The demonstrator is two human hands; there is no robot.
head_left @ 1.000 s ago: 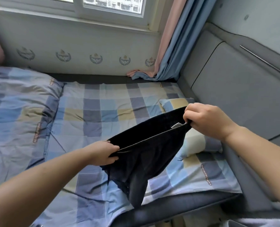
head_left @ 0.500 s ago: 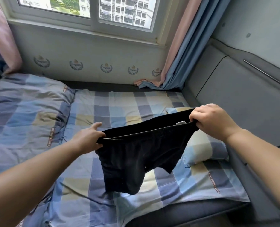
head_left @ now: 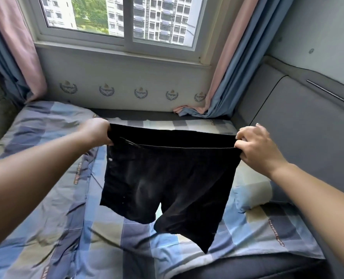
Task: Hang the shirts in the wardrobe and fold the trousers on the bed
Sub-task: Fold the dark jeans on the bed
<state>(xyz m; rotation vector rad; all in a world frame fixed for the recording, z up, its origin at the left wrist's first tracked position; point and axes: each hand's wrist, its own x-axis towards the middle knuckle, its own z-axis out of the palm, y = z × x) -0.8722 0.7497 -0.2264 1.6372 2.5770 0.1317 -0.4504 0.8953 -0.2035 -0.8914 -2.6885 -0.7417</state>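
Both hands have risen and spread wider since the earlier frames, so the black shorts [head_left: 167,178] now hang stretched flat and higher above the bed [head_left: 52,198]. The left hand [head_left: 98,132] has its grip curled round the left end of the waistband, and the right hand [head_left: 255,147] pinches the right end between thumb and bent fingers. Two short legs of the shorts dangle free over the checked blue, grey and yellow bedding, not touching it. A pillow [head_left: 251,196] in the same check lies on the bed under the right forearm. Behind are a window [head_left: 125,19], pink and blue curtains [head_left: 225,63] and a grey padded headboard [head_left: 300,127].
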